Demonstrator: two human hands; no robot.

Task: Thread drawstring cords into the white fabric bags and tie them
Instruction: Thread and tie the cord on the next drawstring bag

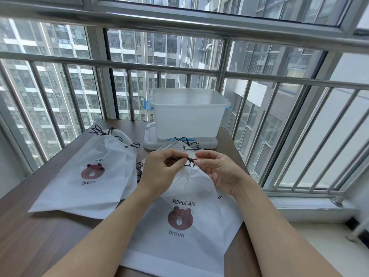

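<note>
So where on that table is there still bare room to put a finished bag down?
Bare wood shows on the table at the near left, before the left pile of bags, and in a strip behind it. The middle is crowded: the bag being tied, both hands, the plastic bin.

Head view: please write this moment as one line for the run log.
step: tying cord | left hand: pinches cord | right hand: pinches cord | bag: on table, mouth gathered

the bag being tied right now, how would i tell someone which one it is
Start from the clear plastic bin at the table's far edge and come straight toward the camera. The bag being tied lies nearest, bear print upright under the word POPULAR. Unlike the bags at left, its dark cord is pinched by the left hand and right hand.
</note>
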